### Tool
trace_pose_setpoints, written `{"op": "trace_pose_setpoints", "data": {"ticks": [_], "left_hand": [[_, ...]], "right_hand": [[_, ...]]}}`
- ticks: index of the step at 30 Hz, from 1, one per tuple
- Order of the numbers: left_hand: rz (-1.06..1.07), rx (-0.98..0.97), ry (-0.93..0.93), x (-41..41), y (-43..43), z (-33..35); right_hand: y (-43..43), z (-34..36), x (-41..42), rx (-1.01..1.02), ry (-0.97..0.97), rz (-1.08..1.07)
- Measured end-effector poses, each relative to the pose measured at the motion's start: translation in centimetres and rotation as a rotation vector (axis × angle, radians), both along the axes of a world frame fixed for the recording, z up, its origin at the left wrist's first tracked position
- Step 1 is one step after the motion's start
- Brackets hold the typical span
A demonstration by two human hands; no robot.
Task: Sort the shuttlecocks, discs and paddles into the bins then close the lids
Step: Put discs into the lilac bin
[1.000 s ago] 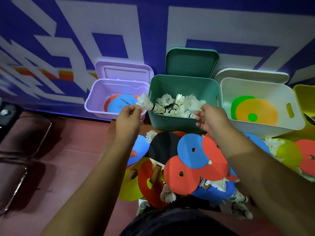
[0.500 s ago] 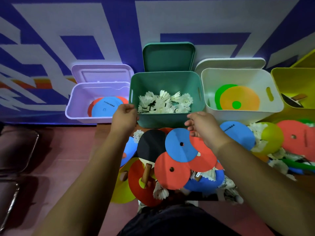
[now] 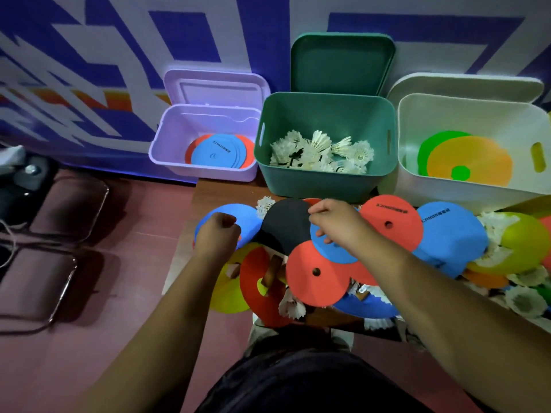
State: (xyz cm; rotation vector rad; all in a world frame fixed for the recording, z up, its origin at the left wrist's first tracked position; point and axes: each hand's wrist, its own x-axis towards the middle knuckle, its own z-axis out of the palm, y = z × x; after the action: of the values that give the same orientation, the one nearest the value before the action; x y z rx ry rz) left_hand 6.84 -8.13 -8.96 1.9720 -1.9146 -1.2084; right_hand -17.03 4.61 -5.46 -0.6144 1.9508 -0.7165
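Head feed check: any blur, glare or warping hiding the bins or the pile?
Head view: dim, violet cast on the lilac bin; wide-angle warp leans the white bin outward; shuttlecocks in the green bin soft but readable; the pile sharp; no hard glare.

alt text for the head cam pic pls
Two hands reach into a pile of coloured discs, shuttlecocks and a black paddle, the right hand on a blue disc, the left hand curled nearby. Behind stand three open bins: a lilac bin with discs, a green bin with shuttlecocks, a white bin with discs.
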Motion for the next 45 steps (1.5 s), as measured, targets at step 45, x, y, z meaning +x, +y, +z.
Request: {"op": "trace_pose_setpoints", "data": {"ticks": [45], "left_hand": [[0.413, -0.052, 0.464, 13.3, -3.8, -0.5]], "right_hand": [[-8.9, -2.9, 11.6, -0.448, 0.403, 0.423]]}}
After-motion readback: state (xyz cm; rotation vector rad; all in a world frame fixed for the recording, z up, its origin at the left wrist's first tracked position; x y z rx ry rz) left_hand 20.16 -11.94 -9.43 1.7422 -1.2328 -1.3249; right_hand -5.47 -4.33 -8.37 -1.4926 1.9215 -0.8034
